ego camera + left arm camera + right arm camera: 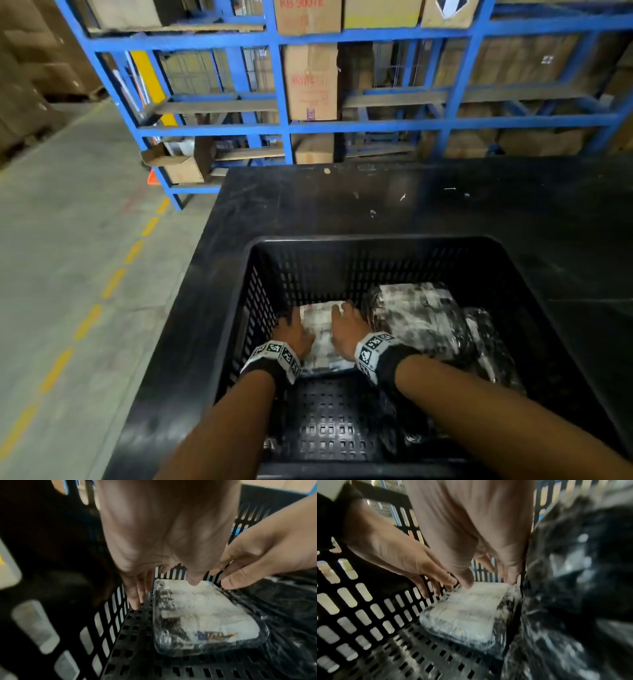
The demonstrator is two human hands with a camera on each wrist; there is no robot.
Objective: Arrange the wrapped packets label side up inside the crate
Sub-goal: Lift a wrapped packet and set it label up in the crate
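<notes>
A black slotted crate (370, 240) stands on a black table (342, 198). On its floor at the far left lies a plastic-wrapped packet (320, 342) with its white label facing up, also seen as the packet (197, 615) in the left wrist view. My left hand (294, 325) is at its left edge, fingers (135, 601) straight down beside it and thumb tip on the far edge. My right hand (344, 322) rests at the far right corner, thumb (465, 581) on the label. Neither hand curls round the packet.
More wrapped packets (421, 318) are stacked along the crate's right side, close against the right hand. The near part of the crate floor (325, 418) is bare mesh. Blue racking (284, 102) with cartons stands behind the table; a concrete aisle (68, 240) runs on the left.
</notes>
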